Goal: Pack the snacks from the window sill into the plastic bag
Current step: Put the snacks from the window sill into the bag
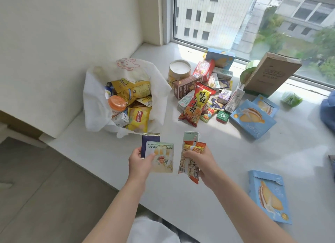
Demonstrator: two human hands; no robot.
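— Near the plastic bag [94, 99], what do the hands carry?
— Just in front of its open mouth, the left hand [138, 162] pinches two flat sachets, a pale green one [162, 157] over a dark blue one [147, 143]; most of the blue one is covered. The right hand [201, 163] grips an orange packet [190, 163] together with a pale green carton [191, 136], whose lower half is hidden behind the packet.
— And the bag itself?
— It stands on the window sill [217, 179], already holding a yellow crisp packet [138, 118], an orange-lidded jar [117, 102] and others, half buried.
— What remains outside?
— Right of the bag lies a heap: a red packet [196, 103], a brown box [187, 85], a round tub [179, 72], blue biscuit boxes [252, 118]. Small wrappers beneath are too jumbled to name.
— Anything cut off?
— Far right of the bag, something blue [329, 110] runs off the edge; I cannot tell what.
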